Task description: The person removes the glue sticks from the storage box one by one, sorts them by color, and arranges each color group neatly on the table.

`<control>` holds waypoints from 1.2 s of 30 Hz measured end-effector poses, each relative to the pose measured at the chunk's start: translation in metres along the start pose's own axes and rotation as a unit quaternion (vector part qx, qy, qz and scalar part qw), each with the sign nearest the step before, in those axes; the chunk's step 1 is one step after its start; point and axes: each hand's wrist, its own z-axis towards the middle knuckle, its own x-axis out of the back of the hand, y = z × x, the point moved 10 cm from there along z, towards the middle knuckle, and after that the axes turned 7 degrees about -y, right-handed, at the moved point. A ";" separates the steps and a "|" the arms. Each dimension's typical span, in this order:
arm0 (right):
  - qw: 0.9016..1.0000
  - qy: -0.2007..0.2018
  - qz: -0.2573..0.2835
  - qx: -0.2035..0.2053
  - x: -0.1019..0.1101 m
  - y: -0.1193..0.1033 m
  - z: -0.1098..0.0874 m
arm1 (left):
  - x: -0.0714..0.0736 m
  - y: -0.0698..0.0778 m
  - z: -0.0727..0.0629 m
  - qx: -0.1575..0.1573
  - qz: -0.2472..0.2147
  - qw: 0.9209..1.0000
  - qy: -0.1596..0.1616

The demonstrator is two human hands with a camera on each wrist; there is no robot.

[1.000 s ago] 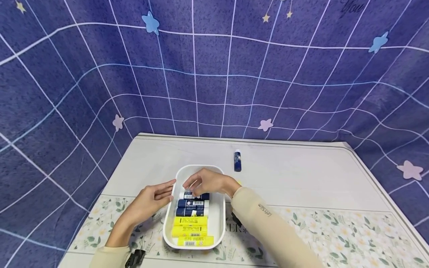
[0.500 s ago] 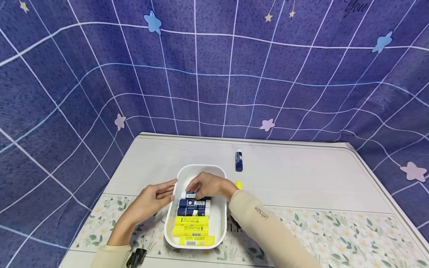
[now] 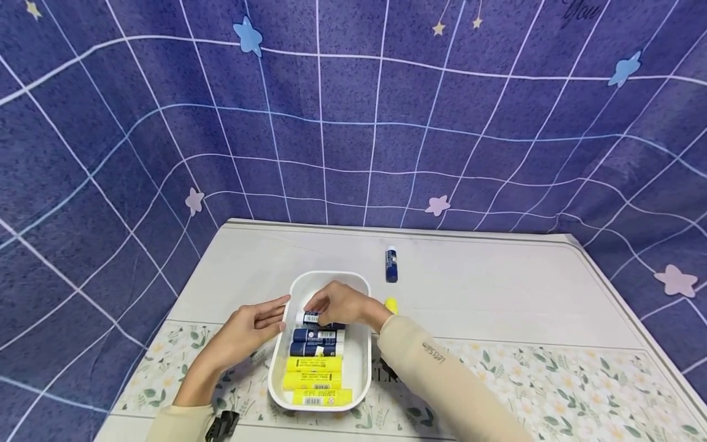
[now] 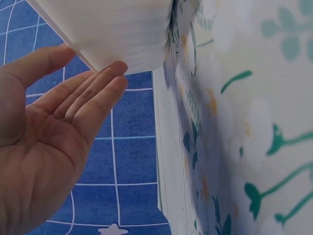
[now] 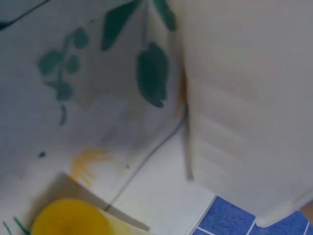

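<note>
A white plastic tray stands on the table with a row of glue sticks lying crosswise in it. Nearest are yellow glue sticks; beyond them lie two navy glue sticks. My right hand reaches in over the right rim and pinches another navy glue stick at the far end of the row, its fingers covering part of it. My left hand touches the tray's left side with fairly straight fingers; in the left wrist view, fingertips rest against the outer wall.
Behind the tray, to the right, a navy glue stick with a white end lies on the table. A yellow glue stick shows partly behind the right wrist. A purple gridded curtain hangs along the table's back and sides.
My right hand has closed its fingers on the far navy glue stick and shifted it slightly away from the others, so a gap now shows. The left hand has stayed at the tray.
</note>
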 end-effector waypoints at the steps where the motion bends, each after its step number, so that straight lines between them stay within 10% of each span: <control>1: 1.000 0.002 0.002 0.002 0.002 -0.002 -0.001 | 0.000 0.000 0.000 0.003 -0.003 1.000 0.001; 16: 0.984 0.098 0.144 0.047 0.072 -0.016 -0.039 | 0.002 -0.001 -0.001 0.016 0.011 1.000 0.012; 26: 0.920 0.301 0.249 0.040 0.156 0.034 -0.075 | 0.001 0.007 -0.001 -0.013 0.016 1.000 0.005; 36: 0.853 0.426 0.299 -0.043 0.182 0.114 -0.106 | 0.001 0.005 -0.001 -0.008 0.014 1.000 0.001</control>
